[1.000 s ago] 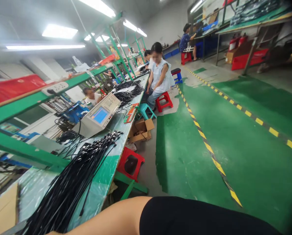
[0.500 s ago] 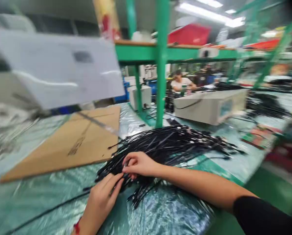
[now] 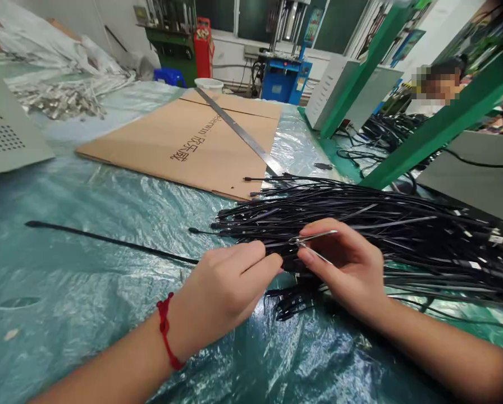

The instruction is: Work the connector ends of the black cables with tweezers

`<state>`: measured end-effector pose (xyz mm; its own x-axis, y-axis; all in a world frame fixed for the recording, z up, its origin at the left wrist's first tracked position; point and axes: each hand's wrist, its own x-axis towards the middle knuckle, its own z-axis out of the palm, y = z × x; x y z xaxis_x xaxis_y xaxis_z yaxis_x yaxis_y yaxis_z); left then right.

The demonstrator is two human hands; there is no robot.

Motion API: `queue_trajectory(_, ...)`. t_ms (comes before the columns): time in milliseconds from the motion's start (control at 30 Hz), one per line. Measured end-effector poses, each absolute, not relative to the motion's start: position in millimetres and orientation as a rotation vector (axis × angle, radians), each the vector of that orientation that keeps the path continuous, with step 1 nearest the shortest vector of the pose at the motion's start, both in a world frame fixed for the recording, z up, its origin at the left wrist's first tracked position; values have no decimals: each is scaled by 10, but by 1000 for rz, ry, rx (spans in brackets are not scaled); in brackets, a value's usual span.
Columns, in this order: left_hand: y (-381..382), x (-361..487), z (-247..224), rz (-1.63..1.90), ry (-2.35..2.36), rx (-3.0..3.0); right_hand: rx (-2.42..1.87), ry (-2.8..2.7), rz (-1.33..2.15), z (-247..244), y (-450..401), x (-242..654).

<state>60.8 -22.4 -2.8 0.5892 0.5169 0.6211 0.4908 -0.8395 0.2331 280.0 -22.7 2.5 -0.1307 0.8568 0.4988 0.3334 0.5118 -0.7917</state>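
Observation:
My left hand (image 3: 230, 280), a red cord bracelet at its wrist, is closed on a black cable (image 3: 120, 244). One end of this cable stretches left across the plastic sheet, and the part under my fingers is hidden. Facing it, my right hand (image 3: 348, 264) pinches a small V-shaped metal tool, like snips (image 3: 316, 238), between thumb and fingers. The joined end of the snips points left, close to my left fingertips; whether it touches the cable I cannot tell. Behind and beneath both hands lies a thick bundle of black cables (image 3: 403, 224), their connector ends spread to either side.
Flat cardboard (image 3: 150, 146) lies behind the cables with a steel ruler (image 3: 238, 133) across it. Green posts (image 3: 440, 129) rise at the right beside a pale box (image 3: 479, 174). A perforated metal case (image 3: 11, 129) stands left. Another person (image 3: 437, 84) is at the far right.
My view has swung left and down, so the hands now show closer. The metal tool in my right hand has come into clear sight. My left hand still holds the cable.

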Motion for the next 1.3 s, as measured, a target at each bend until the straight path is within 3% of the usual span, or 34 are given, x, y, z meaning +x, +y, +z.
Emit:
queue_trajectory(167, -283, 632, -12, 1066, 905, 2633, -757, -1959, 347, 19, -242, 2833)
queue_trajectory(1300, -331, 665, -7, 1002, 857, 2639, -676, -2206, 277, 110, -309, 2818)
